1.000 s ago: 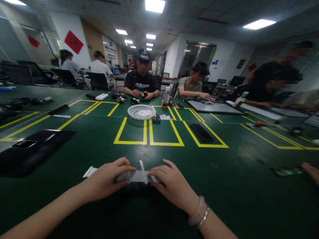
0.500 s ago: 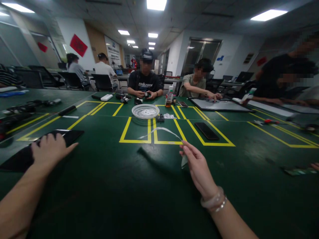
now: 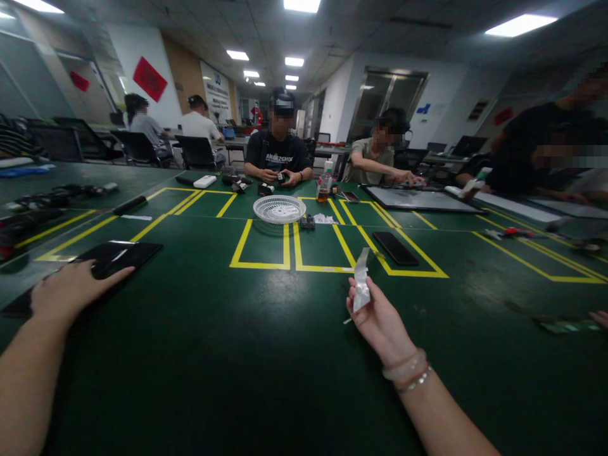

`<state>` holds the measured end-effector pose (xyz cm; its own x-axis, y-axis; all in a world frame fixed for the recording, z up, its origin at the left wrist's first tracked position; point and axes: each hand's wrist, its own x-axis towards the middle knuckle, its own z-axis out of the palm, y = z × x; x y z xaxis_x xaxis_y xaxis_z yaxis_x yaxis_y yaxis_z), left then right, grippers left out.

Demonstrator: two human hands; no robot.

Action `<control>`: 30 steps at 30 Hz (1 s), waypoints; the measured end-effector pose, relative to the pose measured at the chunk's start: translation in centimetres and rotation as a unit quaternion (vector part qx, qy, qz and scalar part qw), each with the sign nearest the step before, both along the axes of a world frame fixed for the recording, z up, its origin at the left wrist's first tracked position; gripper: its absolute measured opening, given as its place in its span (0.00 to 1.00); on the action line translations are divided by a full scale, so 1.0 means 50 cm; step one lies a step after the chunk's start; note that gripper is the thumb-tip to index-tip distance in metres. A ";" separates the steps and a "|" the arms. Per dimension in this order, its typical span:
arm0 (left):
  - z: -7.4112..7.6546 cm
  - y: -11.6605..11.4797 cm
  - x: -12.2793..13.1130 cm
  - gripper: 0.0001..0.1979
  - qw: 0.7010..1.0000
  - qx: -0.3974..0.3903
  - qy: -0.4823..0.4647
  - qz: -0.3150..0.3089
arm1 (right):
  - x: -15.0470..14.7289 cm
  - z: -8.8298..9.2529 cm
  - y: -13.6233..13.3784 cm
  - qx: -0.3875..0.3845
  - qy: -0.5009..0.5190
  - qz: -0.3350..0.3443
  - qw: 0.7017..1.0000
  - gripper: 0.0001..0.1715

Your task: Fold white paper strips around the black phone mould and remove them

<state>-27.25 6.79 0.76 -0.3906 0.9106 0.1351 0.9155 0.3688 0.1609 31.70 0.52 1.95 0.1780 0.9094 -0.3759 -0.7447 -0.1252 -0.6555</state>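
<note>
My left hand (image 3: 73,288) rests on a glossy black flat panel (image 3: 130,256) at the left of the table. Its thumb is stretched out to the right, while the fingertips are hard to see. In front of me, my right hand (image 3: 375,313) is closed around a thin silvery-white strip (image 3: 361,285), possibly tape or foil. The strip stands up from the fingers, slightly curled, above the tabletop. Just beyond that hand a black phone (image 3: 395,247) lies inside a yellow-taped outline.
The green table (image 3: 256,354) carries yellow tape outlines. A white plastic basket (image 3: 279,209) stands mid-table, with a small dark part (image 3: 308,221) beside it. Farther back is a drink bottle (image 3: 324,185). Co-workers sit across; one works at a large flat panel (image 3: 418,197).
My right hand has turned palm up, and the long strip that stretched leftward now stands short and upright. My left hand has slid slightly left and down on the black panel.
</note>
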 end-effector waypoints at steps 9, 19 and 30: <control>0.000 0.004 0.022 0.56 0.998 -0.053 -0.028 -0.002 | 0.000 -0.004 0.005 -0.021 0.032 0.024 0.999 0.14; 0.076 -0.023 0.307 0.41 0.928 0.019 -0.031 -0.371 | 0.000 0.001 0.002 0.001 0.048 0.038 0.998 0.12; 0.036 -0.148 0.550 0.38 0.770 0.012 -0.083 -0.633 | -0.012 0.016 -0.006 0.074 0.031 0.064 0.995 0.11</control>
<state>0.23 -0.61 2.58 0.7932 0.5746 0.2018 0.5055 -0.8059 0.3082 31.12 0.21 2.74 0.0375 0.9693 -0.2430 -0.7680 -0.1277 -0.6276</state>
